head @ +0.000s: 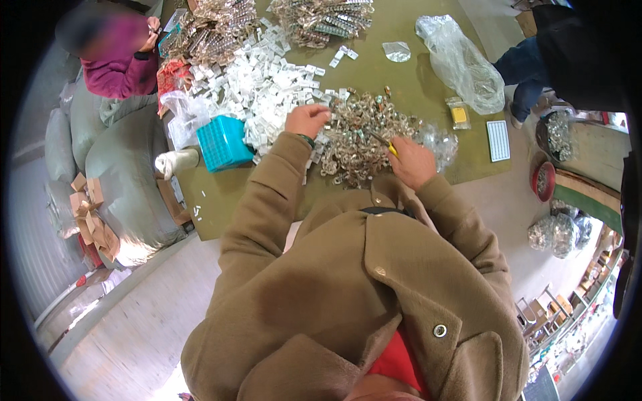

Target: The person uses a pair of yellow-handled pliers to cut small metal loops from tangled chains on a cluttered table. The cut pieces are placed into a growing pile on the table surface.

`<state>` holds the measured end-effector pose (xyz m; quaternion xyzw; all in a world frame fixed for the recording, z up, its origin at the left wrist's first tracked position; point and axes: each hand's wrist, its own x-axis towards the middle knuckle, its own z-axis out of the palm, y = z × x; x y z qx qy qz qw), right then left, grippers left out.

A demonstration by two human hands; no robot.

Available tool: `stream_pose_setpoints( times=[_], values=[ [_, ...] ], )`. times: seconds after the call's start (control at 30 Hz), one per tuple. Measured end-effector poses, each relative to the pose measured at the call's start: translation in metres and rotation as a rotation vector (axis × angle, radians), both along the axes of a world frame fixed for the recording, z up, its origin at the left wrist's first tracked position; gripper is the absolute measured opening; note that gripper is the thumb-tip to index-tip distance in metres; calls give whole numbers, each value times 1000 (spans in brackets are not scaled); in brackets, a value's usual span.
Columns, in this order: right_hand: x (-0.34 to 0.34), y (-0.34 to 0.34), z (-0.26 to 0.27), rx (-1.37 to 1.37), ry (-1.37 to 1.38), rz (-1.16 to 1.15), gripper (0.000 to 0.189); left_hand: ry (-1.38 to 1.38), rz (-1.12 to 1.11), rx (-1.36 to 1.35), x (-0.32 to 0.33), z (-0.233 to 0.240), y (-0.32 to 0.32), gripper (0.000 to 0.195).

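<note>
My right hand (415, 163) grips a yellow-handled tool, apparently pliers (392, 149), whose dark jaws point up and left over a heap of small metallic pieces (357, 135). At the left edge of that heap is my left hand (306, 120), fingers bent together; whether something small sits between the fingertips is too fine to see. Beyond and left of it spreads a large pile of small white cards (271, 75). A turquoise plastic tray or basket (224, 144) stands left of my left forearm.
Bundles of metallic strips (326, 20) lie at the table's far side. To the right are a clear plastic bag (461, 65), a yellow packet (458, 114) and a white slotted tray (498, 141). A person in purple (118, 75) works at far left; another person's leg (524, 65) shows at right.
</note>
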<state>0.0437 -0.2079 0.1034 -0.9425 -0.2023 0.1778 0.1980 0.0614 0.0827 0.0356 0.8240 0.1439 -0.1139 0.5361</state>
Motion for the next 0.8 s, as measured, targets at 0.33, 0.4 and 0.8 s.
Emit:
stream_pose_setpoints(
  times=[0.33, 0.4, 0.8],
  values=[
    [21, -1, -12, 199, 189, -128, 22, -434, 59, 639, 168, -49, 56, 24],
    [27, 1, -15, 244, 172, -152, 20, -518, 37, 835, 196, -55, 60, 28],
    [48, 11, -25, 231, 213, -119, 19, -396, -211, 853, 158, -55, 62, 23]
  ],
)
